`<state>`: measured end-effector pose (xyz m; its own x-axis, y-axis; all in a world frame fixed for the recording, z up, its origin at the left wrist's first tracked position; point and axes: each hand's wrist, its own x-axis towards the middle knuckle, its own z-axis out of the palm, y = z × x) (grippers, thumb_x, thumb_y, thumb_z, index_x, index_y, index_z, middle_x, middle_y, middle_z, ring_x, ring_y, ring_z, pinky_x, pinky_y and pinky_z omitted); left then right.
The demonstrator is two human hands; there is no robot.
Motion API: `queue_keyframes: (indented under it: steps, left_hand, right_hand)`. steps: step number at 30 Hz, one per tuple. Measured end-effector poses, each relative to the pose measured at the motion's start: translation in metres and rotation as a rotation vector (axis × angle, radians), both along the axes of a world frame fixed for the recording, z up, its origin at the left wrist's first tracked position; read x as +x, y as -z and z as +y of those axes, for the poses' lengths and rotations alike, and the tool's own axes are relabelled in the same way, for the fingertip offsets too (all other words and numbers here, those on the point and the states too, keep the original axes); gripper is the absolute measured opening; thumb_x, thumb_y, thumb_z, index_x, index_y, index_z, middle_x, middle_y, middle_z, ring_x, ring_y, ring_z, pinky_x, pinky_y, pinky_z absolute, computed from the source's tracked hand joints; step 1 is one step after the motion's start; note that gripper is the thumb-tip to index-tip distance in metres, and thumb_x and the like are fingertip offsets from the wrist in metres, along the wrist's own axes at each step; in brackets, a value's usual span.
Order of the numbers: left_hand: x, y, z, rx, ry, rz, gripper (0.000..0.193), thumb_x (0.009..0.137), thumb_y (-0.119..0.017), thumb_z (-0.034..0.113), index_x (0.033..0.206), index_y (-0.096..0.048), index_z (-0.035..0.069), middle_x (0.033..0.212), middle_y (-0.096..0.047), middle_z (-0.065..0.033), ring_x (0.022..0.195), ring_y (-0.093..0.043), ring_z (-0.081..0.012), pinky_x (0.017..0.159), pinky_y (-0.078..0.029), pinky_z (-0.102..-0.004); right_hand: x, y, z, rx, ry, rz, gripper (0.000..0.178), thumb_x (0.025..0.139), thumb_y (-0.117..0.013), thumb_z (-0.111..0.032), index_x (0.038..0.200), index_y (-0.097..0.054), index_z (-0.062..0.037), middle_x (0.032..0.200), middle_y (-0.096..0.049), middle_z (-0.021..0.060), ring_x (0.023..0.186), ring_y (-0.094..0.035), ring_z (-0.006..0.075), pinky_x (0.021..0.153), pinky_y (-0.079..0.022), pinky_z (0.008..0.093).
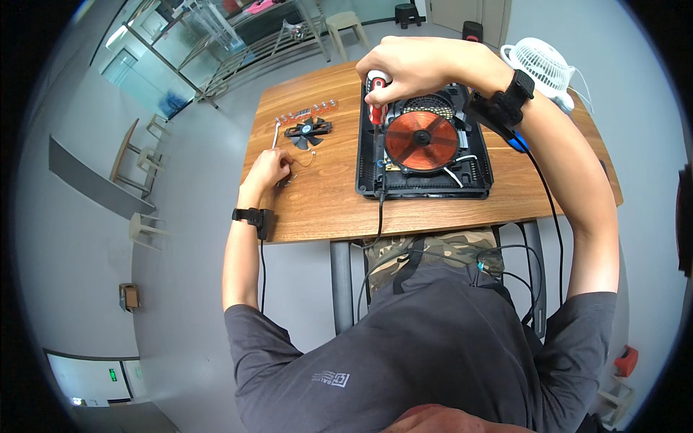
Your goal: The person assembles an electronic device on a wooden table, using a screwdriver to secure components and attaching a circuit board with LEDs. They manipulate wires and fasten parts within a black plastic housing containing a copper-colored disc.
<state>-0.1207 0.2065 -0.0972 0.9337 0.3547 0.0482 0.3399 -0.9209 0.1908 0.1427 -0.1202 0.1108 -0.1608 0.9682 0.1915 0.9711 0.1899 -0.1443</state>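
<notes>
My right hand [404, 68] is wrapped round the handle of a red and white screwdriver [377, 114], held upright with its shaft pointing down. It stands over the left side of an opened induction cooker [422, 193], a black housing with a round copper coil [422, 141] inside. The screwdriver's tip is hard to make out. My left hand [270, 168] rests on the table's left part, its fingers curled together beside some tiny loose parts [290, 179]. Whatever its fingertips hold, if anything, is hidden. Just beyond it lies a black cooling fan [309, 132] with a thin wire.
An orange strip with several bits [307, 112] lies behind the fan, near a slim light-coloured tool [276, 134]. A white desk fan [540, 66] stands at the table's far right corner. A black power cord [381, 216] hangs from the cooker over the wooden table's [317, 209] near edge.
</notes>
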Motion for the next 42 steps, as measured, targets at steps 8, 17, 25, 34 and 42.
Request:
queue_keyframes:
  steps: [8, 17, 25, 34, 42]
  left_hand:
    - [0.007, -0.034, -0.029, -0.004, -0.001, -0.208, 0.016, 0.086, -0.073, 0.011, 0.097, -0.074, -0.001, 0.089, -0.074, -0.0161, 0.081, -0.072, -0.0286, 0.077, -0.057, -0.0385]
    - [0.079, -0.063, -0.145, -0.236, 0.246, -0.239, 0.017, 0.09, -0.076, 0.015, 0.094, -0.072, -0.001, 0.081, -0.073, -0.0138, 0.074, -0.071, -0.0216, 0.071, -0.057, -0.0337]
    - [0.121, -0.056, -0.184, -0.323, 0.328, -0.236, 0.014, 0.085, -0.071, 0.01, 0.09, -0.069, -0.003, 0.076, -0.069, -0.0132, 0.069, -0.068, -0.0209, 0.069, -0.055, -0.0343]
    - [0.136, -0.062, -0.202, -0.275, 0.353, -0.226, 0.014, 0.084, -0.071, 0.01, 0.09, -0.07, -0.003, 0.077, -0.069, -0.0142, 0.07, -0.069, -0.0218, 0.07, -0.056, -0.0349]
    - [0.135, -0.064, -0.202, -0.283, 0.377, -0.231, 0.015, 0.084, -0.071, 0.008, 0.091, -0.071, -0.004, 0.078, -0.07, -0.0149, 0.071, -0.07, -0.0219, 0.071, -0.056, -0.0347]
  right_hand:
    - [-0.007, -0.011, -0.003, -0.053, 0.018, 0.013, 0.04, 0.093, -0.067, -0.038, 0.099, -0.069, 0.0019, 0.075, -0.069, 0.0166, 0.071, -0.069, 0.0329, 0.066, -0.054, 0.0415]
    - [0.005, -0.021, -0.011, 0.046, -0.015, -0.035, 0.044, 0.094, -0.066, -0.041, 0.098, -0.068, 0.0023, 0.081, -0.068, 0.0175, 0.077, -0.068, 0.0331, 0.072, -0.054, 0.0416]
    - [0.002, -0.014, -0.031, -0.016, 0.048, 0.04, 0.041, 0.09, -0.07, -0.037, 0.09, -0.071, 0.0033, 0.077, -0.071, 0.0189, 0.074, -0.071, 0.0337, 0.07, -0.056, 0.0414]
    - [0.006, -0.012, -0.044, -0.021, 0.053, 0.009, 0.041, 0.09, -0.071, -0.038, 0.093, -0.072, 0.0034, 0.08, -0.072, 0.0199, 0.075, -0.071, 0.0354, 0.072, -0.056, 0.0436]
    - [0.004, -0.015, -0.045, -0.025, 0.065, 0.003, 0.039, 0.089, -0.071, -0.035, 0.094, -0.073, 0.0036, 0.08, -0.073, 0.02, 0.076, -0.072, 0.0343, 0.072, -0.056, 0.0432]
